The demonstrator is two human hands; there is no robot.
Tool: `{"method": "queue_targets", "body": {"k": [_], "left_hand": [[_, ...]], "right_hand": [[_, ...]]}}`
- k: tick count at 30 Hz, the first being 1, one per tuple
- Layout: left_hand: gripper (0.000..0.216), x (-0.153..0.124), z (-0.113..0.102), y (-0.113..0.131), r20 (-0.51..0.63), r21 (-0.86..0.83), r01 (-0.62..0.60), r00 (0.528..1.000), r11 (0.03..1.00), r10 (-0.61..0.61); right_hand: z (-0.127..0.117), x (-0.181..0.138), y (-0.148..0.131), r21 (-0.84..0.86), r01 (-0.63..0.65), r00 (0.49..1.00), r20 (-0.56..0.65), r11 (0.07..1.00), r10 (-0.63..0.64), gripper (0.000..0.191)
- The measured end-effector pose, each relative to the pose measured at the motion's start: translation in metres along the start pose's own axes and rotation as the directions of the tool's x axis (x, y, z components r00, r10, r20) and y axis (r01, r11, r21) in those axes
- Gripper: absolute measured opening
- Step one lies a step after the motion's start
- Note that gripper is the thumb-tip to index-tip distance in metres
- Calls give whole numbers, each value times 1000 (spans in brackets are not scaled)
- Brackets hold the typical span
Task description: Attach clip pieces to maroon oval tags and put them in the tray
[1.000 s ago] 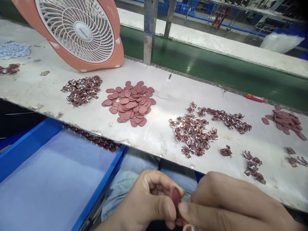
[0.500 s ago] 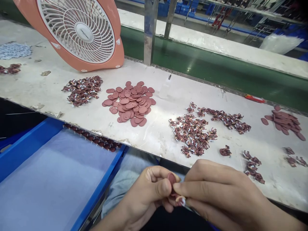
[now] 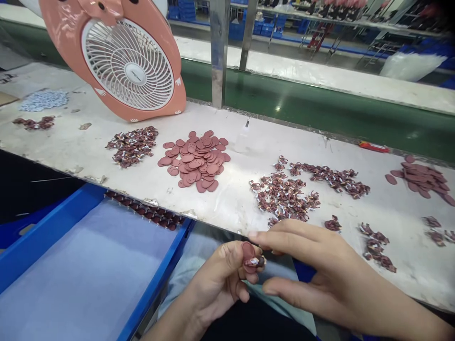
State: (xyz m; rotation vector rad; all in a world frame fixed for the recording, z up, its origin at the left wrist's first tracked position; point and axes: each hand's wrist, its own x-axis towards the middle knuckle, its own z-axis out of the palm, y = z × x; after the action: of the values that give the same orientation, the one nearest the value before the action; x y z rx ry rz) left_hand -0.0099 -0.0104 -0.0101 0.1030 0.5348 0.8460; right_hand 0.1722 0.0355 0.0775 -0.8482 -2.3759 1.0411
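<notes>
My left hand [image 3: 225,270] pinches a small figurine on a reddish-brown oval base [image 3: 249,258], a dark and white figure standing out from the disc. Just right of it, my right hand [image 3: 313,270] is spread, thumb and fingers apart, with nothing between them. Beyond the right hand lies a pile of small brown figures [image 3: 284,196] with white and yellow bits. A heap of brown oval discs [image 3: 197,161] rests on the table [image 3: 220,208] further left. One figure on a disc [image 3: 333,223] sits alone near my right fingers.
An orange fan [image 3: 138,71] stands at the back left. A blue tray [image 3: 95,265] with rows of brown pieces along its far edge is below the table. More discs [image 3: 423,177] and a red cutter [image 3: 374,147] lie at right; a metal post [image 3: 218,57] rises behind.
My right hand has come off the figurine and opened. The left hand has kept hold and turned it. The view has shifted, showing more of the table's left side.
</notes>
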Motion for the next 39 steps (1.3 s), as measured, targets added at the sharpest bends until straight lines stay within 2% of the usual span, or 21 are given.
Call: {"method": "queue_targets", "body": {"k": [5, 11, 14, 19, 21, 23, 24, 26, 29, 33, 39], "left_hand": [[33, -3, 3, 6, -95, -154, 112, 987, 982, -128], [30, -4, 1, 8, -136, -184, 131, 978, 974, -157], [31, -3, -1, 7, -128, -152, 103, 984, 983, -123], [40, 0, -7, 8, -52, -86, 42, 998, 995, -46], [50, 0, -9, 9, -49, -42, 13, 999, 999, -15], [55, -2, -8, 8, -94, 31, -81, 992, 996, 84], [53, -4, -7, 8, -138, 80, -154, 977, 985, 164], [42, -7, -3, 6, -223, 197, -291, 917, 936, 332], [33, -10, 2, 5, -265, 336, -389, 835, 858, 482], [33, -9, 4, 6, -302, 389, -434, 773, 812, 558], [31, -14, -2, 13, -409, 403, -437, 700, 804, 585]], "right_hand": [[6, -1, 9, 58, -22, 991, -132, 998, 29, 25], [22, 5, 10, 171, -51, 981, -177, 984, 82, 26], [28, 8, 8, 210, -59, 978, -183, 976, 98, 24], [35, 11, 10, 202, -41, 972, -217, 979, 85, 21], [39, 12, 12, 142, -17, 962, -269, 990, 55, 21], [45, 13, 14, 5, 12, 936, -352, 1000, -10, 20], [48, 13, 15, -95, 24, 916, -396, 995, -60, 20], [57, 14, 17, -287, 42, 874, -454, 957, -175, 22], [69, 17, 20, -437, 84, 836, -458, 896, -301, 28], [80, 24, 23, -497, 135, 826, -422, 857, -374, 32], [87, 35, 14, -575, 197, 837, -324, 794, -442, 24]]}}
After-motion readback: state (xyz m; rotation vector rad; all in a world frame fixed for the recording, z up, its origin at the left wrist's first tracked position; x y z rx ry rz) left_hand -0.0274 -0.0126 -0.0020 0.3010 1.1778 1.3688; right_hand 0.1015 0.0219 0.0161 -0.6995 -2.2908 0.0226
